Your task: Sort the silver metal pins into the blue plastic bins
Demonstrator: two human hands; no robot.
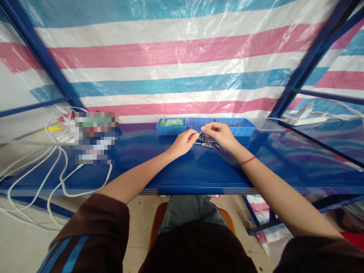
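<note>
My left hand (184, 142) is closed in a pinch just above the blue table, fingertips turned to the right. Close beside it, my right hand (221, 135) pinches too, thumb against fingers, with a red cord around the wrist. A tiny pale bit shows between the two sets of fingertips, too small to name. Under and between the hands lies a loose pile of slim dark and silver rods (207, 141), partly covered by the right hand. Just behind stand blue bins; the left bin (171, 130) holds green and clear pieces, the right bin (241, 131) some small dark pieces.
The middle blue bin (193, 122) is partly behind my right hand. A clear plastic lid (269, 125) lies right of the bins. White cables (64, 178) loop over the table's left side by a blurred-out object (96, 138). Blue frame posts (304, 57) flank a striped sheet (176, 57).
</note>
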